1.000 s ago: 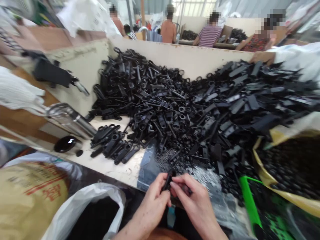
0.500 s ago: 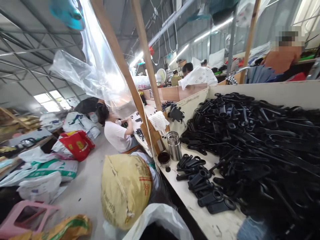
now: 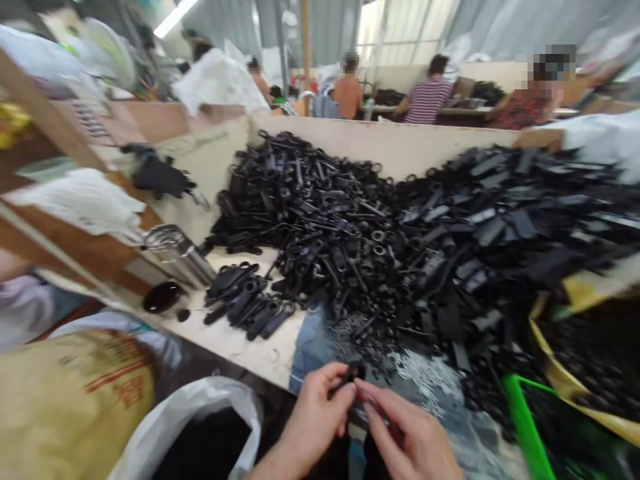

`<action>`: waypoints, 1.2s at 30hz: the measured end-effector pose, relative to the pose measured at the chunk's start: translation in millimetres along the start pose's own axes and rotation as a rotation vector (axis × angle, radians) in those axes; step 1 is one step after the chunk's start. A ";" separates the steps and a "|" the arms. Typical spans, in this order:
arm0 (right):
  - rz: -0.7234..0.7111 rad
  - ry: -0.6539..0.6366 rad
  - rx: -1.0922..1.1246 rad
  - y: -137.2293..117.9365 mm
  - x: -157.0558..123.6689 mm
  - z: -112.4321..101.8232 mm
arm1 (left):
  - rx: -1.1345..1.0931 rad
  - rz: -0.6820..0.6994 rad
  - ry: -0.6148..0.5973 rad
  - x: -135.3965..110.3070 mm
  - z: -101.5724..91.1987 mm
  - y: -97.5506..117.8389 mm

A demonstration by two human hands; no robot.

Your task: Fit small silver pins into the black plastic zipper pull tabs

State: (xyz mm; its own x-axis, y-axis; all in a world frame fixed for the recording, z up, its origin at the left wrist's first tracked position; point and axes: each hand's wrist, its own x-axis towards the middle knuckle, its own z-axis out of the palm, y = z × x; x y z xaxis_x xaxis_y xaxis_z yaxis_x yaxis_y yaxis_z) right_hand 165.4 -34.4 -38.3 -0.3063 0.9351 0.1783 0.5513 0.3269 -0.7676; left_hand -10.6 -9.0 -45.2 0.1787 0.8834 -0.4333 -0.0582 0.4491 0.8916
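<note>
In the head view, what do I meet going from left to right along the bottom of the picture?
tan woven sack, white plastic bag, left hand with black plastic piece, right hand, green plastic bar, yellow bag

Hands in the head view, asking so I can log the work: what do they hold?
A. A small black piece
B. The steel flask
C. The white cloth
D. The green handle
A. The left hand pinches a small black piece in its fingertips, with the right hand right beside it.
</note>
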 end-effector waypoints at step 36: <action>0.078 -0.270 -0.632 -13.0 9.8 6.6 | -0.078 -0.017 0.091 2.4 -4.5 -13.7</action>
State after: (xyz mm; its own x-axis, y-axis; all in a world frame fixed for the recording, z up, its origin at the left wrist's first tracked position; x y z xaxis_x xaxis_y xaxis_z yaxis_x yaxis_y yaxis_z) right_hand 150.1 -30.4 -30.6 -0.3846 0.9192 -0.0848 0.9010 0.3538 -0.2512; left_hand -13.8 -12.4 -59.0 0.0907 0.8826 -0.4613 -0.1331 0.4698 0.8727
